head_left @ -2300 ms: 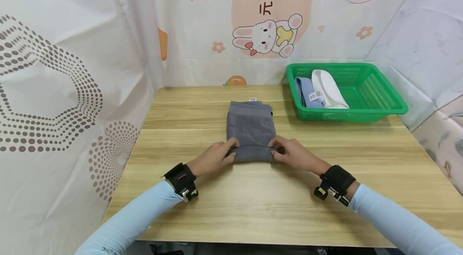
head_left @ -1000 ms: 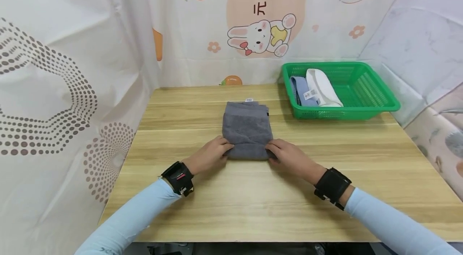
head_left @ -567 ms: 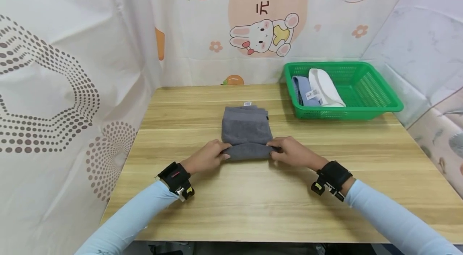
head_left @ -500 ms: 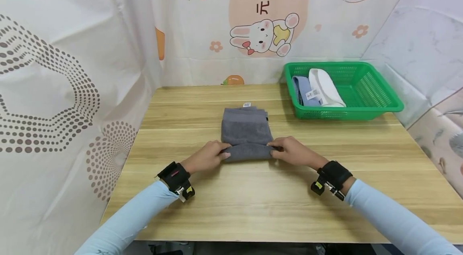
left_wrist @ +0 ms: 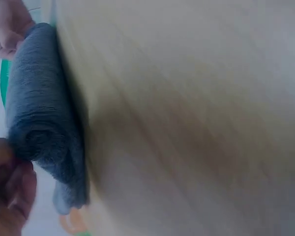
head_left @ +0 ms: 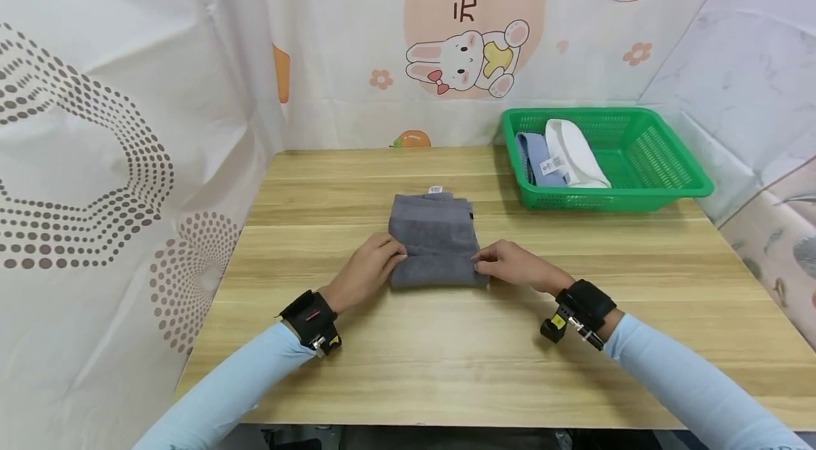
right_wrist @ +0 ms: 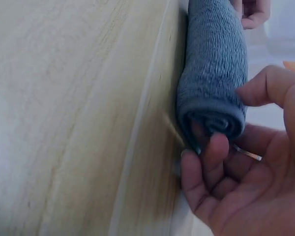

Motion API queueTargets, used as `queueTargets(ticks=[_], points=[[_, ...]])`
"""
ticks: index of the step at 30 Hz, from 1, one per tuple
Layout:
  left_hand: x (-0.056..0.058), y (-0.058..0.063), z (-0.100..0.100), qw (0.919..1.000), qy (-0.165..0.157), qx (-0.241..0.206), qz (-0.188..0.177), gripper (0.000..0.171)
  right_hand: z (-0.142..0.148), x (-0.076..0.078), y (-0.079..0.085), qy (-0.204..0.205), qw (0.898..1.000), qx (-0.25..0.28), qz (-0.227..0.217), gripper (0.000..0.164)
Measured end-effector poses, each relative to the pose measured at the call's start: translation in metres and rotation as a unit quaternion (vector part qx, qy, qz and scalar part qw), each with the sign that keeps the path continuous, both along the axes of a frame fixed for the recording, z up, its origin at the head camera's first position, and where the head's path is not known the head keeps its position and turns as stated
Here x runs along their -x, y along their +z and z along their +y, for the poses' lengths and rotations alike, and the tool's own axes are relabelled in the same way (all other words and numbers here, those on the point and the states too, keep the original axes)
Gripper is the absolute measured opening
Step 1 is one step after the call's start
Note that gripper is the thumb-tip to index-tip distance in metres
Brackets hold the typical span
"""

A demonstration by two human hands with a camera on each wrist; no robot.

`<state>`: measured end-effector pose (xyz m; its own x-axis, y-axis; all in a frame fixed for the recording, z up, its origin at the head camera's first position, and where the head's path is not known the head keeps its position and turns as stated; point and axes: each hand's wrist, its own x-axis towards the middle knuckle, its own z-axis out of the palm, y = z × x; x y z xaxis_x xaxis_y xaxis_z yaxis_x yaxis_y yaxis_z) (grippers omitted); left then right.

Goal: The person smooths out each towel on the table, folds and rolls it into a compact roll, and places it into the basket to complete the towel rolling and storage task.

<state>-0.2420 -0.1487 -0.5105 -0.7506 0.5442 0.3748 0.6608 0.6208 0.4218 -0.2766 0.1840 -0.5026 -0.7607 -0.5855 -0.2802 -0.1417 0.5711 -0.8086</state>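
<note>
A grey towel (head_left: 433,230) lies on the wooden table, its near end turned into a roll (head_left: 440,271) and its far part flat, with a white tag at the far edge. My left hand (head_left: 366,269) grips the left end of this roll, and my right hand (head_left: 519,267) pinches the right end. In the right wrist view the coiled layers of the towel (right_wrist: 214,64) show, with the thumb on top and fingers at the open end. The left wrist view has the rolled towel (left_wrist: 39,83) at its left, fingertips close against the coil.
A green basket (head_left: 593,200) stands at the back right of the table (head_left: 446,365). Inside lie a folded blue cloth (head_left: 538,152) and a folded white cloth (head_left: 576,159). A printed curtain (head_left: 344,81) hangs behind the table's far edge.
Over the last second the towel's far edge has come nearer to me while the near end is rolled. Both hands have stayed at the roll's ends, with their grip shifting.
</note>
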Motion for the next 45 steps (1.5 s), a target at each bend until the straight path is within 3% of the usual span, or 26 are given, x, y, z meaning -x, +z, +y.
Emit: queueTargets(ticks=[3, 7, 8, 10, 11, 12, 14, 15, 16, 18, 22, 27, 28, 30, 32, 34, 37, 40, 45], points=[[-0.003, 0.004, -0.002, 0.9972, -0.033, 0.043, 0.051, 0.027, -0.001, 0.0, 0.003, -0.014, 1.0, 0.0, -0.01, 0.036], [-0.007, 0.004, -0.003, 0.9953, -0.047, 0.073, 0.042, 0.043, -0.002, -0.002, 0.007, -0.032, 0.999, 0.007, -0.02, 0.03], [-0.007, 0.003, -0.004, 0.9956, -0.046, 0.074, 0.036, 0.041, -0.003, -0.004, 0.008, -0.03, 1.0, 0.001, 0.004, 0.025], [-0.008, 0.001, -0.003, 0.9958, -0.041, 0.076, 0.031, 0.039, -0.008, -0.01, 0.011, 0.0, 0.993, -0.027, 0.119, 0.018], [-0.008, 0.0, -0.003, 0.9957, -0.04, 0.079, 0.028, 0.038, -0.011, -0.014, 0.012, 0.017, 0.98, -0.046, 0.194, 0.016], [-0.008, -0.001, -0.003, 0.9954, -0.038, 0.084, 0.024, 0.038, -0.015, -0.019, 0.013, 0.035, 0.958, -0.07, 0.275, 0.014], [-0.007, -0.001, -0.004, 0.9949, -0.036, 0.093, 0.012, 0.038, -0.021, -0.029, 0.013, 0.064, 0.898, -0.11, 0.421, 0.013], [-0.007, -0.001, -0.004, 0.9945, -0.035, 0.098, 0.007, 0.038, -0.023, -0.033, 0.012, 0.072, 0.87, -0.121, 0.473, 0.013], [-0.007, 0.0, -0.004, 0.9943, -0.035, 0.101, 0.0, 0.038, -0.024, -0.035, 0.01, 0.079, 0.856, -0.123, 0.495, 0.014], [-0.006, 0.001, -0.004, 0.994, -0.033, 0.104, -0.012, 0.039, -0.025, -0.039, 0.005, 0.088, 0.85, -0.124, 0.504, 0.022], [-0.005, 0.002, -0.004, 0.9939, -0.024, 0.103, -0.032, 0.04, -0.022, -0.037, -0.005, 0.069, 0.858, -0.121, 0.495, 0.047], [-0.002, 0.001, -0.002, 0.9928, -0.008, 0.092, -0.076, 0.044, -0.02, -0.025, -0.015, 0.086, 0.846, -0.1, 0.516, 0.042], [0.0, 0.001, -0.002, 0.9921, -0.003, 0.086, -0.091, 0.044, -0.02, -0.022, -0.015, 0.091, 0.847, -0.093, 0.515, 0.041], [0.003, 0.001, -0.002, 0.9897, 0.009, 0.073, -0.123, 0.045, -0.021, -0.014, -0.013, 0.098, 0.86, -0.076, 0.495, 0.038], [0.006, 0.001, -0.003, 0.986, 0.022, 0.048, -0.158, 0.041, -0.021, -0.006, -0.009, 0.096, 0.889, -0.061, 0.444, 0.036], [0.009, 0.003, -0.004, 0.9816, 0.029, 0.018, -0.188, 0.035, -0.021, 0.001, -0.004, 0.087, 0.924, -0.051, 0.368, 0.036], [0.011, 0.004, -0.005, 0.9785, 0.025, -0.008, -0.205, 0.024, -0.019, 0.009, 0.002, 0.065, 0.966, -0.054, 0.246, 0.038], [0.01, 0.003, -0.003, 0.9831, 0.022, -0.002, -0.182, 0.018, -0.019, 0.015, 0.007, 0.039, 0.987, -0.053, 0.146, 0.039], [0.006, 0.001, 0.003, 0.9968, 0.02, 0.05, -0.059, 0.014, -0.022, 0.019, 0.013, -0.005, 0.997, -0.039, 0.06, 0.039]])
